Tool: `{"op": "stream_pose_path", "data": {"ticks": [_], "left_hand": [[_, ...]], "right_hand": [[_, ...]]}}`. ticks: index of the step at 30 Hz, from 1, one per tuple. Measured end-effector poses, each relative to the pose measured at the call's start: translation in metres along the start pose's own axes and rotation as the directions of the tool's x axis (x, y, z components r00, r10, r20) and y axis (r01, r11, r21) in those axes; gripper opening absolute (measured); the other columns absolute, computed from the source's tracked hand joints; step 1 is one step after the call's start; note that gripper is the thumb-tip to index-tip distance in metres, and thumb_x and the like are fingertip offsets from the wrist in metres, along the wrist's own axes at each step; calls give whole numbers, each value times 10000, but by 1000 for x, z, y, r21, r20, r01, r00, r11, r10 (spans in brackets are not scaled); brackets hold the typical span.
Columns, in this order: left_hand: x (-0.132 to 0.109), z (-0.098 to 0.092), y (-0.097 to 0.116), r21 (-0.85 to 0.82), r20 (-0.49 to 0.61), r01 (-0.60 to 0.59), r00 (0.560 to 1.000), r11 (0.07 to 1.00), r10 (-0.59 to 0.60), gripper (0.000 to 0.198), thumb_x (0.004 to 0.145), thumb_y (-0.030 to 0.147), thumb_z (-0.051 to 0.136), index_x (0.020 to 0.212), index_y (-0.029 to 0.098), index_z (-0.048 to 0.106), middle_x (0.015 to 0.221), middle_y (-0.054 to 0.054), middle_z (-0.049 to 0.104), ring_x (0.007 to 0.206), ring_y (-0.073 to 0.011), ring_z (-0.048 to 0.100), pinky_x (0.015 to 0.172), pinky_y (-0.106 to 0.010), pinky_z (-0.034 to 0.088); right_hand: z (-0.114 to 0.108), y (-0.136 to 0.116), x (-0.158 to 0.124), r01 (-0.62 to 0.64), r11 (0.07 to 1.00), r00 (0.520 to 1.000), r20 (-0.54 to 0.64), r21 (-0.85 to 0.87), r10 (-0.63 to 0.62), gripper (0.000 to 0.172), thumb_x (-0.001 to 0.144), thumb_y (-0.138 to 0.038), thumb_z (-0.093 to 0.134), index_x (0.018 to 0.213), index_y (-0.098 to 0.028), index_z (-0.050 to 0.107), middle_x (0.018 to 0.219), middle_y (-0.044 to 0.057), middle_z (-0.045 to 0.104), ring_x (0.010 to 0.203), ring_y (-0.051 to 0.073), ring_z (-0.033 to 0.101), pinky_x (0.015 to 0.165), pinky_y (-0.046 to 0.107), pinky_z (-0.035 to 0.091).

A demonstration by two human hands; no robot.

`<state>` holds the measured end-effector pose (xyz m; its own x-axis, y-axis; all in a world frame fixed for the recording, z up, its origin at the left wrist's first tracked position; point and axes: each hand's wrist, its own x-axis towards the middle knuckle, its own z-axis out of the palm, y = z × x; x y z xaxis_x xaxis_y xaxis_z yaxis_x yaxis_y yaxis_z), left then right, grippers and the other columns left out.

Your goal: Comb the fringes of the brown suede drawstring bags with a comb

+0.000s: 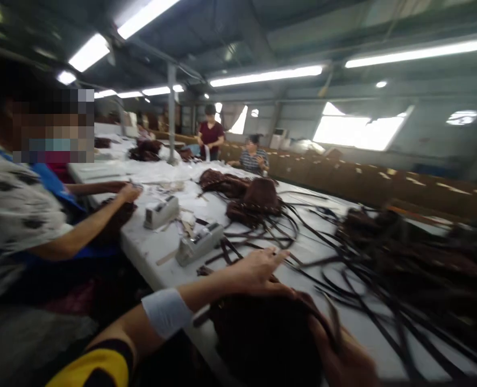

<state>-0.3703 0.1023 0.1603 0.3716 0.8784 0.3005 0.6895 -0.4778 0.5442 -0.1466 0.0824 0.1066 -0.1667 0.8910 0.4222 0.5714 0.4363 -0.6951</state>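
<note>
Left hand: the left hand (262, 269) is released, its fingers stretched flat. The palm rests on top of the dark brown leather bag (262, 338) and the fingertips point towards the strap tangle.
Right hand: the right hand (345, 360) lies against the bag's right side at the bottom edge of the view. It is too blurred to tell whether it grasps or only presses.
Bag: it sits at the near edge of the white bench (149, 248), under both hands and partly past the rim.
Straps: long, thin dark brown leather straps (303, 252) cross one another just beyond the left hand and run right into a blurred heap.
Risk, slip: with one flat palm and an unclear hold on the other side, the bag could slide off the bench edge.
Risk, snag: pulling one strap would likely drag its crossed neighbours and shift the pile of brown bags (250, 196) behind them.
Risk, knock: the nearer grey tape dispenser (200, 243) stands near the left forearm, so a sideways sweep could push it.
Risk, neighbour: a co-worker's hand (129, 192) works beside the second grey dispenser (161, 211), and dragged straps could reach that spot.
</note>
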Motion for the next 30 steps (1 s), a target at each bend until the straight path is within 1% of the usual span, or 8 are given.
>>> {"op": "stream_pose_path", "data": {"ticks": [2,3,8,13,17,22,26,30], "left_hand": [[17,23,-4,-66,280,-53,957,996,70,620,845,547,593,1362,220,496,1233,-122,629,1087,-301,603,908,-369,471],[23,32,-5,-101,341,-84,933,991,114,464,869,501,578,1262,253,585,1097,-69,690,976,-255,644,829,-311,478],[39,51,-12,-10,296,-72,953,997,72,282,839,452,598,844,188,699,735,-22,674,681,-182,608,579,-248,365],[55,54,-21,22,278,-8,960,1000,1,324,821,471,581,771,174,699,674,-24,645,646,-171,581,565,-255,337],[65,57,-21,48,267,30,963,998,-42,403,790,564,577,772,181,700,665,-33,643,618,-176,569,552,-266,336],[75,57,-5,67,325,38,944,997,-57,425,761,582,575,758,172,684,714,-54,655,623,-178,565,527,-264,333],[84,52,10,-10,420,27,908,1000,-20,372,762,519,577,698,161,655,668,-27,628,597,-155,544,492,-248,312],[92,58,18,-95,374,-51,924,994,83,382,810,494,542,667,159,655,595,-9,592,573,-139,520,493,-242,313]], "right_hand": [[-6,1,-7,6,1000,997,75,-14,-5,393,892,-492,472,1100,-255,707,1038,67,720,997,251,661,851,346,510],[-7,2,-7,6,1000,997,83,12,-7,390,908,-466,464,1091,-221,706,1021,76,716,988,243,658,864,341,500],[-10,17,-5,-86,996,995,56,20,85,396,887,-511,515,1044,-168,638,803,32,680,770,201,659,715,294,508],[-39,27,-23,-161,987,979,131,8,158,342,983,-502,305,1114,-202,404,593,-79,553,427,132,553,491,245,436],[-63,19,-23,192,945,954,277,-264,-116,241,1011,-360,314,993,-215,506,692,-15,604,587,140,580,578,244,423],[-77,0,8,602,637,788,489,-482,-375,231,993,-172,358,1020,-210,584,796,11,614,672,145,539,662,263,373],[-80,-15,32,728,459,678,630,-508,-378,363,947,-61,401,1241,-217,546,845,19,640,740,159,562,683,280,369],[-77,-19,38,764,347,634,732,-544,-249,406,882,-41,515,1246,-211,572,891,51,658,753,174,595,606,281,364]]}}
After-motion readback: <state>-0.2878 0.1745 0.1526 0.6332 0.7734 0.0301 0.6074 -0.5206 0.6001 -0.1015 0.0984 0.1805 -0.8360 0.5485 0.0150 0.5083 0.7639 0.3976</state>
